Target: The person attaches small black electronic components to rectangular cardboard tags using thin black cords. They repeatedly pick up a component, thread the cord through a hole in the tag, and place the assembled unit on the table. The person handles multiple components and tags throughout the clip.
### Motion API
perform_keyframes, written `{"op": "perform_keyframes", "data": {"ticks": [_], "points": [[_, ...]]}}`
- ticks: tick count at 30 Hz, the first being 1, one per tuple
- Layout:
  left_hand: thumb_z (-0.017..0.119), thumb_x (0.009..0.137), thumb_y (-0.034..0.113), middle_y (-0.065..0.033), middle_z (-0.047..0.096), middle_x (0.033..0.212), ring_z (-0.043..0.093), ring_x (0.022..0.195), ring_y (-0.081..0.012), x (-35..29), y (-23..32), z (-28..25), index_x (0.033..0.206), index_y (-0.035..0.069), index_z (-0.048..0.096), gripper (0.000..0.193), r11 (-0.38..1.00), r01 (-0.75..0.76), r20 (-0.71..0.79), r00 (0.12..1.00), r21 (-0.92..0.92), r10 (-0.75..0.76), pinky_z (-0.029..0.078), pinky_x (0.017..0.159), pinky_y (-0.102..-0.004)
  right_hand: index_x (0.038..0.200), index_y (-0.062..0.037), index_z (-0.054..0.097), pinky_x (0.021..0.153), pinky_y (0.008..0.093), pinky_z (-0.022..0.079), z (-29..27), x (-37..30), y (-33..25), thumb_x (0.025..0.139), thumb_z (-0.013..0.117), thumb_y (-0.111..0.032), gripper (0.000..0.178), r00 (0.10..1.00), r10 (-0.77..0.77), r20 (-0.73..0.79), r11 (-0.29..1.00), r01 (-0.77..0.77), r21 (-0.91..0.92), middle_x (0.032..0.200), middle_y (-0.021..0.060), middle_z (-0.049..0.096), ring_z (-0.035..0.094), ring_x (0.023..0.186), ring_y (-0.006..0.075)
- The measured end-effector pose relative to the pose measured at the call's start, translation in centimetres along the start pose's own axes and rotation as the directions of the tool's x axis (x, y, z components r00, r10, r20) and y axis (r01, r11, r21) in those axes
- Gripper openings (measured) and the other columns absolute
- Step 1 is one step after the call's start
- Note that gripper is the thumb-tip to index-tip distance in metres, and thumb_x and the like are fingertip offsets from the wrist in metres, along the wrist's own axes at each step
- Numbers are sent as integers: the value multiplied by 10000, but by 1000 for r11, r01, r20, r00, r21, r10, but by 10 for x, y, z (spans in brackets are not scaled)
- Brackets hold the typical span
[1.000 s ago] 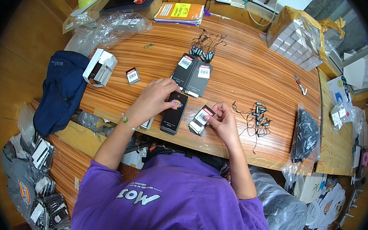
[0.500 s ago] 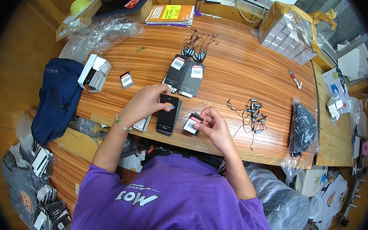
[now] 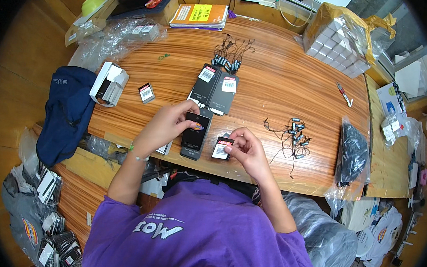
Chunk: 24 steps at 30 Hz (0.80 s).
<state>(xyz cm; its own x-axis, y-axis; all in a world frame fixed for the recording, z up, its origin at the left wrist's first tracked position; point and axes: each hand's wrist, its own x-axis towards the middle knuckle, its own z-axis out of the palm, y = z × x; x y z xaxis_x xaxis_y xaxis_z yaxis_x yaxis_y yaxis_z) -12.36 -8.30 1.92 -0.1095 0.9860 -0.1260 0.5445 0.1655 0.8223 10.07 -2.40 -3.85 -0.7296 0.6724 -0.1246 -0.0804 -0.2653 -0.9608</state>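
The black tag [image 3: 193,137], long axis running near-to-far, is pinched by the left hand [image 3: 170,124]; just rightward, the small labels [image 3: 220,149] are held by the right hand [image 3: 247,149].

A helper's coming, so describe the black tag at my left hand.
On the striped wooden table, find the edge by the purple shirt. There, the left hand holds the black tag, whose colourful emblem separates it from the stickered grey tags beyond.

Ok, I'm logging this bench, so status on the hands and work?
Left hand pinching black tag. Right hand holding small label card. Corded pieces off right, touching neither.
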Motion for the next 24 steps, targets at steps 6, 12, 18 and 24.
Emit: {"op": "perform_keyframes", "data": {"ticks": [6,12,18,24], "points": [[617,767,-82,-89,628,984,617,857,-110,-19,14,29,1072,-47,564,312,847,5,3,1000,-532,-5,490,748,-199,1018,-15,495,561,188,397,20,-5,-12,791,654,-17,278,924,-335,-187,908,262,-328,635,2,525,485,599,46],[593,826,-25,-84,647,920,611,855,-103,-21,14,64,1098,-32,560,274,780,-36,-65,998,-625,-6,480,758,-202,1056,-25,549,579,238,437,-22,-4,-24,826,623,-97,251,953,-291,-81,826,207,-524,720,34,578,524,612,84],[565,854,-6,-88,644,905,603,849,-99,-18,21,67,1073,-36,523,225,774,-22,-16,1000,-633,15,466,763,-202,848,-55,629,740,383,429,-169,16,-32,748,646,-85,106,845,-450,-288,248,-192,-950,814,120,588,524,826,286],[589,840,7,-83,642,919,600,869,-101,-26,16,76,1013,-37,569,180,728,-113,-65,993,-676,94,483,774,-222,818,-40,541,683,306,437,-184,18,-35,804,613,-72,81,842,-390,-373,515,-135,-846,747,78,548,546,743,182]]}}
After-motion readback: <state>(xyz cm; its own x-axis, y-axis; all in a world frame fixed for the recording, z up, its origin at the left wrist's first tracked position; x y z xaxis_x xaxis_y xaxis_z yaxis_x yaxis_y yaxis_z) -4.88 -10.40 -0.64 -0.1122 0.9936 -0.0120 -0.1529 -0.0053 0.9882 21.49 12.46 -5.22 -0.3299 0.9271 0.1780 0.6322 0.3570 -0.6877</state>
